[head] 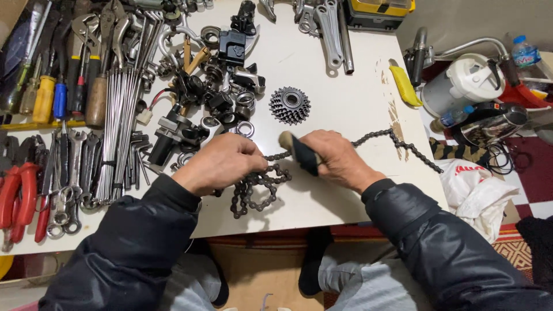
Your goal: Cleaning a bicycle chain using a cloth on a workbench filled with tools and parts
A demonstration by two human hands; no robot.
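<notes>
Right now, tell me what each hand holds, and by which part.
Left hand pinches the chain near its bunched end. Right hand grips a dark tool by its handle, working end on the chain.

Bright, even light falls from above on the white bench [351, 103], which reads almost overexposed in its middle. Shadows are soft and short: a faint grey one lies under the hands and beside the sprocket cluster [290, 105]. Small glints of glare sit on the chrome spokes [118, 132] and the wrenches [322, 23] at the top. The centre is sharp, with slight motion blur on the dark brush [302, 152]. Wide-lens distortion bows the bench edges and stretches the black sleeves [132, 253] near the bottom. The floor area at the right corner is dimmer and softer.
</notes>
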